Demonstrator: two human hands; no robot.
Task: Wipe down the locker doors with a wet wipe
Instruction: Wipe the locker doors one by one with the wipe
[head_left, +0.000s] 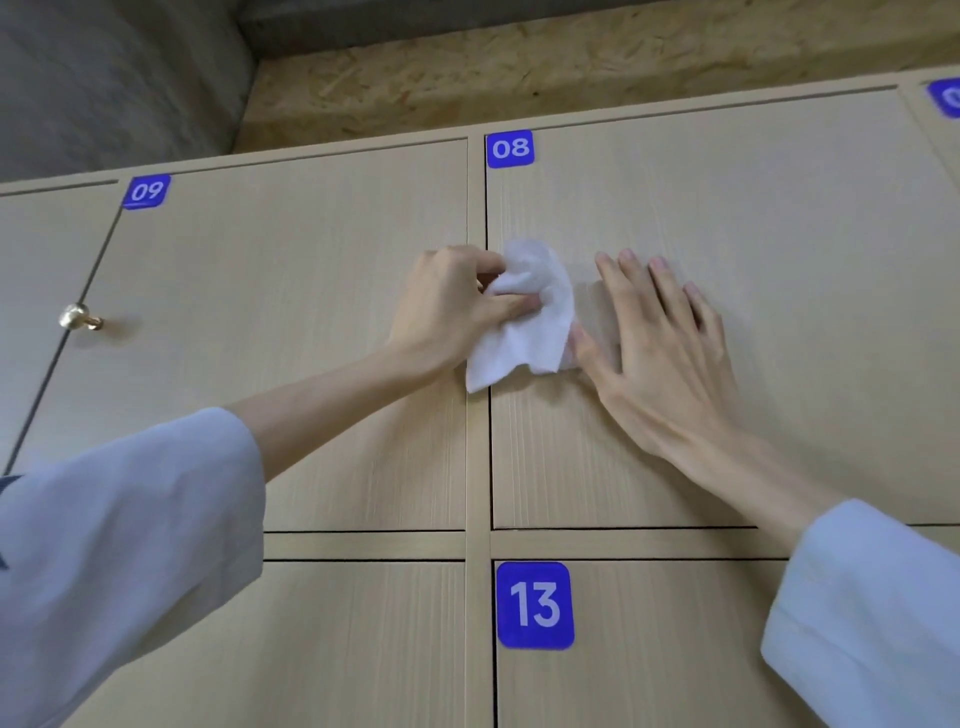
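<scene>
The wet wipe (524, 317) is a thin, white, limp sheet — light, soft, and likely to cling a little to the smooth laminate when damp. It is bunched near its top and hangs in loose folds below, so it will crumple rather than hold any shape; the best hold is the gathered upper part, or a flat palm pressing it against the door so it spreads and drags evenly. Nothing about it is fragile, though a thin wipe may tear if snagged on a door edge.

It lies against the locker front right at the vertical gap between door 09 (291, 322) on the left and door 08 (727, 208) on the right, about mid-height of both doors.

The left hand (447, 306) pinches the bunched top of the wipe, fingers and thumb curled into the cloth from its left side. The right hand (660, 332) is spread flat, fingers straight and fanned upward on door 08, just right of the wipe; its thumb touches the wipe's lower right edge, apparently smoothing or pinning it.

My judgement is that the wipe is being arranged for a stroke across door 08 — whether either door is already wiped cannot be told, as no damp streaks show.

A brass knob (80, 317) sits far left, and door 13 (649, 649) lies below.
</scene>
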